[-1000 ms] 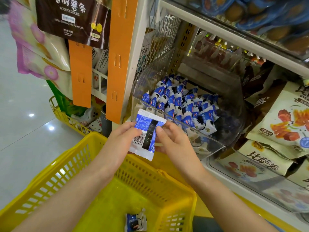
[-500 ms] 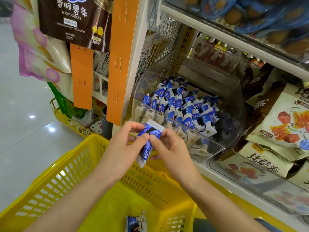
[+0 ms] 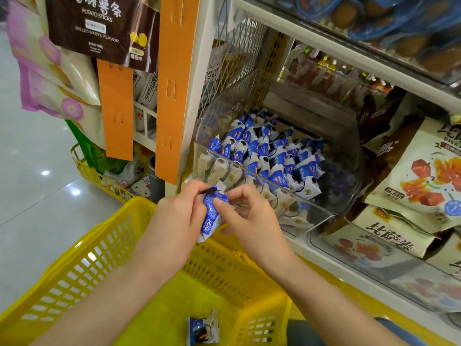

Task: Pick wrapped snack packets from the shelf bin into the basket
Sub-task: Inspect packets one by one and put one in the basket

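The left grip (image 3: pixel 179 216) and right grip (image 3: pixel 252 221) both pinch one packet (image 3: pixel 210 214) above the far rim of the basket (image 3: pixel 87 265), at 7 o'clock from the bin (image 3: pixel 311 208). Transfer step, likely: next calls for letting go over the basket, where a second packet (image 3: pixel 202 329) lies at 6 o'clock.

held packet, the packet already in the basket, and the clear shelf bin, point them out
held packet (image 3: pixel 210 219), head view, blue middle of its wrapper
packet in the basket (image 3: pixel 202 329), head view, centre of its wrapper
clear shelf bin (image 3: pixel 349 168), head view, bare right wall
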{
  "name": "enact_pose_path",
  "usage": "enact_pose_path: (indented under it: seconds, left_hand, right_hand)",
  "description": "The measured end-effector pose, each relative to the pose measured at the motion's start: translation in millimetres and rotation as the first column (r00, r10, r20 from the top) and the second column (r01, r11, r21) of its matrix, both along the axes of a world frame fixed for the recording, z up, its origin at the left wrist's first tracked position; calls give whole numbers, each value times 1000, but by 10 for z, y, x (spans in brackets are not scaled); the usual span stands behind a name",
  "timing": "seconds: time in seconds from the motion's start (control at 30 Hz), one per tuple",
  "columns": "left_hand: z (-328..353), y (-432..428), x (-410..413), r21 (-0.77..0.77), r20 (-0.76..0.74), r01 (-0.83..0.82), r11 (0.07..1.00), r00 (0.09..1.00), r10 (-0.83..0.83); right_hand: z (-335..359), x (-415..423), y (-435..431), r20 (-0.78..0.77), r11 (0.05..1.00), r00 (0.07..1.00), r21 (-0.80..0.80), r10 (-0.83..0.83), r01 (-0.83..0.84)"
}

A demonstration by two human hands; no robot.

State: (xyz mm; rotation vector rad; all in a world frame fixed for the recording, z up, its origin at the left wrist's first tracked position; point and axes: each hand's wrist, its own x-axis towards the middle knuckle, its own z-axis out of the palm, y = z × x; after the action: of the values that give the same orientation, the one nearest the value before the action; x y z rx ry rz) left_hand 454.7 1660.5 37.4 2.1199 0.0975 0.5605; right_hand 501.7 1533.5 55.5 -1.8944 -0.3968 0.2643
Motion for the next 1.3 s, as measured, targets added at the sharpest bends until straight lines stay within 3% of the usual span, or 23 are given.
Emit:
enact_pose_path:
  seconds: [0.2, 0.27, 0.4, 0.5, 0.63, 0.83, 1.03, 1.2, 1.3]
  left_hand:
    - [28, -21, 39, -93, -27, -61, 994, 998, 58]
    - [24, 8, 77, -198, -94, -76, 977, 994, 58]
    - [62, 28, 102, -599, -200, -109, 793, 980, -16]
    - [129, -25, 91, -723, -235, -125, 680, 969, -72]
    - [143, -59, 99, -732, -327, -125, 670, 927, -185]
    - [227, -12, 62, -682, -173, 123, 721, 930, -323]
    - [290, 17, 138, -659, -51, 204, 724, 948, -313]
    - [301, 2, 231, -704, -48, 144, 695, 967, -250]
    - [351, -8, 291, -736, -31, 135, 664, 972, -232]
  right_hand:
    - [11, 26, 31, -79, 1000, 997, 14, 26, -25]
    - [25, 42, 28, -119, 998, 991, 27, 66, -63]
    - [43, 25, 6, -180, 993, 978, 74, 103, -91]
    - [27, 12, 12, -216, 995, 975, 90, 59, -40]
    - [56, 36, 14, -149, 996, 988, 85, 26, -14]
    - [199, 65, -41, -54, 992, 998, 123, 14, -8]
    - [420, 108, -114, 342, 999, 940, 28, 15, -26]
    - [543, 669, -177, 532, 969, 833, -92, -148, 231]
    - [533, 1220, -231, 531, 863, 829, -325, -173, 388]
